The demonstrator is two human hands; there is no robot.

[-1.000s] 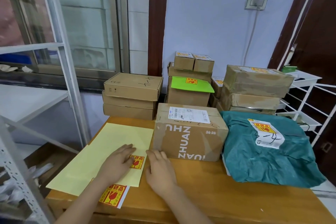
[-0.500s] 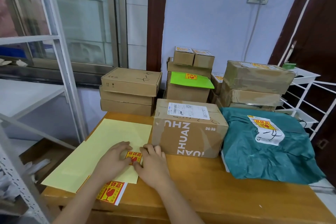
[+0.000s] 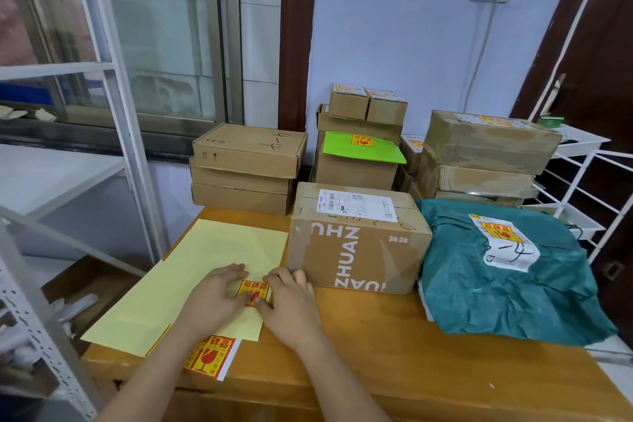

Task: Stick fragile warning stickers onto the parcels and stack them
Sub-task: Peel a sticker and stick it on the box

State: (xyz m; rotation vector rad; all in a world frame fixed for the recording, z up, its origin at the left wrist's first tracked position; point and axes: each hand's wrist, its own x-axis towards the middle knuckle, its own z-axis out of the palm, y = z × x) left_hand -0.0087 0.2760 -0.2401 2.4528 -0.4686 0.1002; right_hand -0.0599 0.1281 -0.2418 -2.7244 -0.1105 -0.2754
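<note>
A red-and-yellow fragile sticker (image 3: 252, 290) lies on a pale yellow backing sheet (image 3: 205, 260) on the wooden table (image 3: 394, 363). My left hand (image 3: 214, 300) rests flat on the sheet, its thumb at the sticker's left edge. My right hand (image 3: 291, 310) lies at the sticker's right edge, thumb tip on its lower corner. Just right of the hands stands a brown cardboard parcel (image 3: 356, 250) printed ZHUAN, with a white shipping label and no fragile sticker visible. A teal bag parcel (image 3: 507, 284) with a sticker lies further right.
A second sticker sheet (image 3: 209, 358) pokes out under the yellow sheet at the table's front edge. Behind are a stack of flat brown boxes (image 3: 246, 168), a stack with a green envelope (image 3: 359, 147), and taped boxes (image 3: 486, 147). A white wire rack (image 3: 582, 181) stands right.
My right hand slid left from the box's foot to the sticker, and my left hand shifted slightly, so both hands now meet at the sticker. The view has come closer.
</note>
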